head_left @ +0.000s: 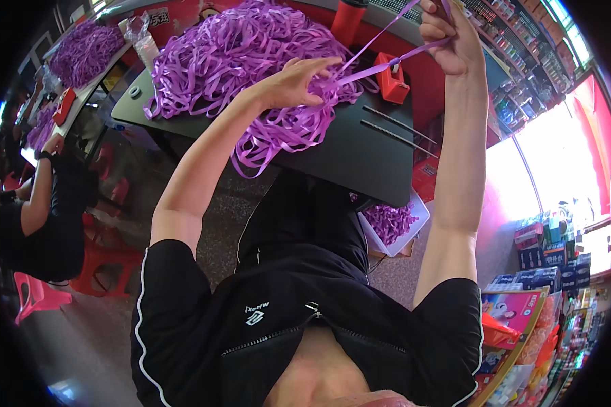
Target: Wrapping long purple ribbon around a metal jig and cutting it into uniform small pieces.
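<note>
A large heap of loose purple ribbon (251, 41) covers the far left part of the dark table (360, 159), and some loops hang over the near edge. My left hand (288, 85) rests at the heap's right side. Its fingers are stretched out and its thumb is apart, with bunched ribbon between and beyond them. Up at the far right, my right hand (451, 44) is raised with its fingers closed on a purple ribbon strand (377, 68). Strands run tight from the heap up to this hand, and a small knot or fold shows along one.
Two thin dark rods (397, 132) lie on the table's right side, near a red tool or holder (392, 80). Behind stands a red cylinder (348, 24). A white bin (414, 227) with ribbon pieces sits below. At left, another person (30, 203) works beside more ribbon (88, 54).
</note>
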The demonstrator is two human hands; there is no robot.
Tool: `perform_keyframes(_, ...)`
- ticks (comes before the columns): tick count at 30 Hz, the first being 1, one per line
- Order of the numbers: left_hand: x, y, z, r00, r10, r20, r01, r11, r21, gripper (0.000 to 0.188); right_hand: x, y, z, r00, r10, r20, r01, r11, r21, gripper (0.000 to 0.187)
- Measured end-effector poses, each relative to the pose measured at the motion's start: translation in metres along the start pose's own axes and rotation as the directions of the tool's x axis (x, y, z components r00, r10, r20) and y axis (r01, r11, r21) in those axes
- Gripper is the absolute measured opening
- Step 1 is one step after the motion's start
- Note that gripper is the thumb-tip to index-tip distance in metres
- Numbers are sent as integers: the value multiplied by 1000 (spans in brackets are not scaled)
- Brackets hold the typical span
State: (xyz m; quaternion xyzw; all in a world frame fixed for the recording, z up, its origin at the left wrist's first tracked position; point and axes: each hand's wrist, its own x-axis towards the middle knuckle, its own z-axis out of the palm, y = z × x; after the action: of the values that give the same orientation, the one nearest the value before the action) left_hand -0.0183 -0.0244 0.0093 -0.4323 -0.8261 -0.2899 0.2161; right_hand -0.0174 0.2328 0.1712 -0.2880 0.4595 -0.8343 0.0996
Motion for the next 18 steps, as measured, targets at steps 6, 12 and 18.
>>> perform_keyframes(6,19,1,-17,943,-149,296,210,959,-188,52,-26,-26,-74,962,50,267,-137,939,317,20)
perform_keyframes(12,32,-7,-29,929,-167,330,286,890,-356,34,-71,-20,-122,994,-5,112,-58,832,551,21)
perform_keyframes(18,52,-15,-50,937,-180,301,288,883,-370,22,-102,-15,-151,999,-17,-35,36,718,696,16)
